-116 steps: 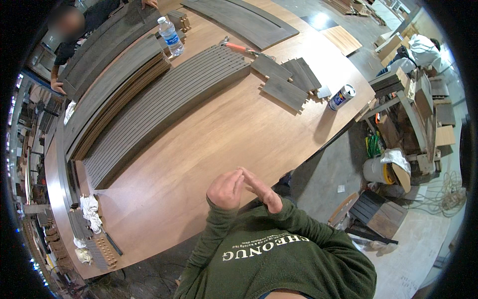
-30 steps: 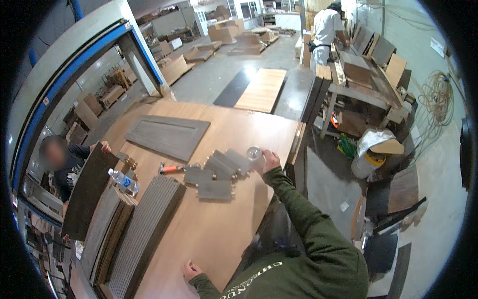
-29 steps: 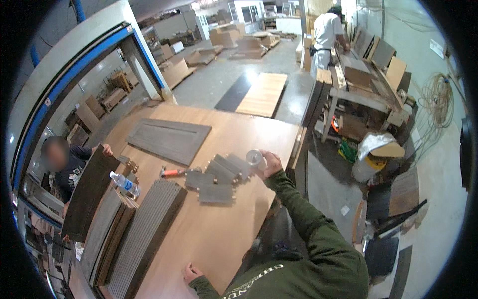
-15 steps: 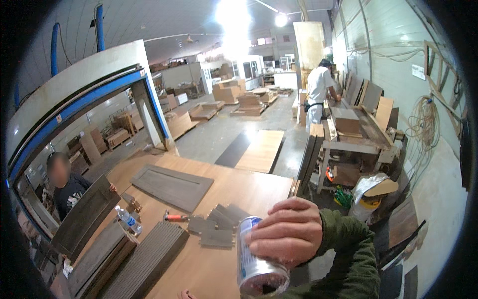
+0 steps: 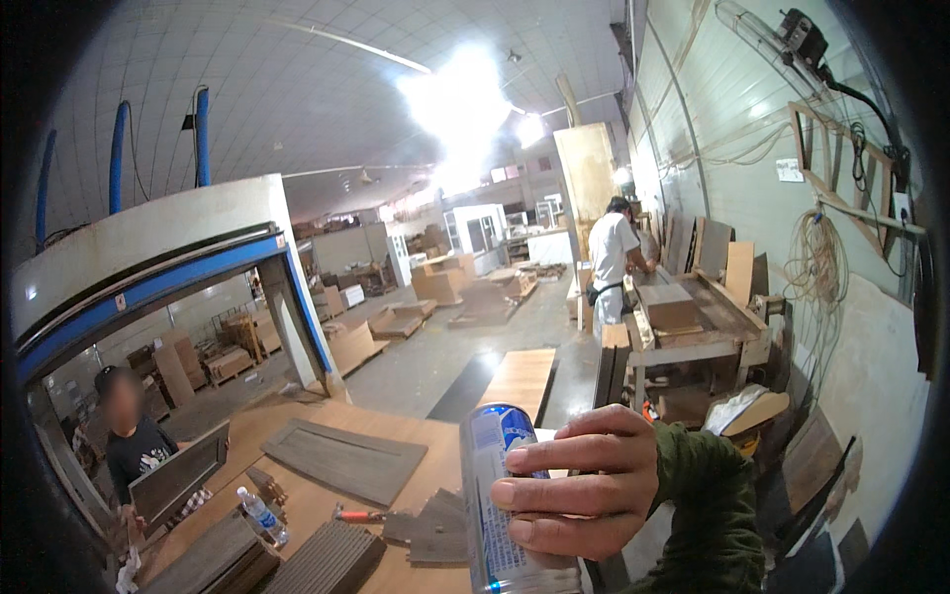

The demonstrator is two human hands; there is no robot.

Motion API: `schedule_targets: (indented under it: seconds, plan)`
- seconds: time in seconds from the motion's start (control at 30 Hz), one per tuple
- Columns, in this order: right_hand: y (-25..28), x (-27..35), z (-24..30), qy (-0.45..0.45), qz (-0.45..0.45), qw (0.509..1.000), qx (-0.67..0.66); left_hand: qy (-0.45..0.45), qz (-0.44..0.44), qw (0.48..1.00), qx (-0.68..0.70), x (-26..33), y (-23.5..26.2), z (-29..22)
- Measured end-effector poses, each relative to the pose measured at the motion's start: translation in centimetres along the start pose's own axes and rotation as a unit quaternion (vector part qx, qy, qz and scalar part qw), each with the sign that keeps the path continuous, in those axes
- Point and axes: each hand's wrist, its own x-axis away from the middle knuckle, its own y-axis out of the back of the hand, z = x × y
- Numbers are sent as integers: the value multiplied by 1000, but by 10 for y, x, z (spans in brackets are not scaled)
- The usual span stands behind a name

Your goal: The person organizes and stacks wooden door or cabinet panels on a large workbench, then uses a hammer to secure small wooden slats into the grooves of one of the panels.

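My right hand (image 5: 584, 482), its fingers wrapped round the side, holds up a silver and blue drink can (image 5: 495, 495) close in front of me. The can's blue-rimmed end points upward; its lower end runs out past the bottom edge of the picture. A green sleeve (image 5: 708, 495) covers my right forearm. Below, behind the can, the wooden table (image 5: 396, 569) bears several small dark boards (image 5: 435, 530) and a hammer with an orange-red handle (image 5: 358, 516). My left hand does not show.
On the table lie a dark framed panel (image 5: 344, 457), slatted boards (image 5: 327, 564) and a water bottle (image 5: 262, 517). At the left a person (image 5: 134, 436) holds another framed panel (image 5: 180, 475). A person in white (image 5: 611, 252) works at a bench (image 5: 693, 346) at the right.
My view has tilted upward. The can has turned, so its open end no longer shows. My left fingertips have left the bottom edge. The person at the left has shifted their panel.
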Motion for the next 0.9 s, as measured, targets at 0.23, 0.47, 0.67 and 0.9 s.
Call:
schedule_targets:
  seconds: [0.23,0.47,0.67,0.9]
  plan:
    - [-6,-32,9,59,-9,998,25,-24,-12,999,30,-12,-2,-5]
    - [8,-55,21,63,-35,996,57,-74,-37,995,49,-32,12,-23]
    - [9,-83,56,64,10,995,77,-106,-10,992,60,-19,18,-2]
    - [14,-69,116,-60,163,982,68,-127,-8,988,88,-7,8,26]
